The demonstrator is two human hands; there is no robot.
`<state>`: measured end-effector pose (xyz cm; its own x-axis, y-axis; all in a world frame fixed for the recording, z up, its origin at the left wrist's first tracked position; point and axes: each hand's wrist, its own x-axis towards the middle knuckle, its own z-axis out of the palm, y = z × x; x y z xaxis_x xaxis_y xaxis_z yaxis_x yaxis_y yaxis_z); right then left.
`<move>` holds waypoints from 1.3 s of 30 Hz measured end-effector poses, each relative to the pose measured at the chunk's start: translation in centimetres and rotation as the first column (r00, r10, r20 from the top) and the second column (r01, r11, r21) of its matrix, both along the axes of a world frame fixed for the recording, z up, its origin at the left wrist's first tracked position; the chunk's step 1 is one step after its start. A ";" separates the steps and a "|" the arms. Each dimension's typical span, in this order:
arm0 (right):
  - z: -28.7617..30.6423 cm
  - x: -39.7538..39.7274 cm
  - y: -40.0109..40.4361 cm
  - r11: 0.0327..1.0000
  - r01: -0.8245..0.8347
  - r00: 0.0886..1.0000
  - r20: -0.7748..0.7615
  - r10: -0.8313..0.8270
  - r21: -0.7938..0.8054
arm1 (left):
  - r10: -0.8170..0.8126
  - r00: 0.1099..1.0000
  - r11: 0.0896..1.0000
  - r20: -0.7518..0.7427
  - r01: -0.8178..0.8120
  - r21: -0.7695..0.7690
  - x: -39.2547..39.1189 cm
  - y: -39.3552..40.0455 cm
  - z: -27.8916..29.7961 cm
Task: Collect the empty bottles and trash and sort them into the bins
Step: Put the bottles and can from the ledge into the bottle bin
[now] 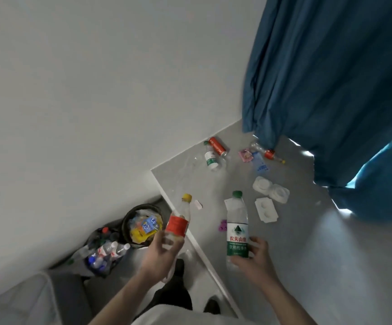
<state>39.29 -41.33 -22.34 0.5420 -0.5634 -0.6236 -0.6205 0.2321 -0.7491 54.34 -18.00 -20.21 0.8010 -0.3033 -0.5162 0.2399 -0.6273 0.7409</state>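
Fingers (167,240) of my left hand (159,254) curl round the lower body of a red-labelled bottle (178,219) with a yellow cap; those of my right hand (253,256) grip the base of a green-labelled bottle (236,228). Both are held upright above the near table (307,254) edge.

Both bottles look empty: I judge them light, thin-walled and easily crushed, with slick labels. A hold at the waist below the label seems safest.

Bins sit on the floor to the left: a dark bag of bottles (103,252) and a round bin of wrappers (143,226).

Remaining on the table: a red can (217,145), a small green-labelled bottle (210,158), a bottle by the curtain (269,154), wrappers (246,155), white plastic trays (271,192).
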 end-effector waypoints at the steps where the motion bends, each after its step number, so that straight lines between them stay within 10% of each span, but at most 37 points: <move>1: 0.2 0.0 0.5 1.000 -0.028 0.999 0.016 0.028 -0.002 | 0.017 1.000 1.000 0.007 -0.017 -0.005 -0.5 0.8 0.6; 20: 2.2 12.2 17.7 0.926 -0.358 0.931 0.031 0.364 -0.123 | 0.391 0.920 0.909 0.004 -0.386 -0.155 4.7 23.6 3.6; 39: -0.1 16.4 25.9 0.923 -0.365 0.931 -0.041 0.363 -0.121 | 0.430 0.902 0.899 0.039 -0.432 0.069 14.6 36.2 0.1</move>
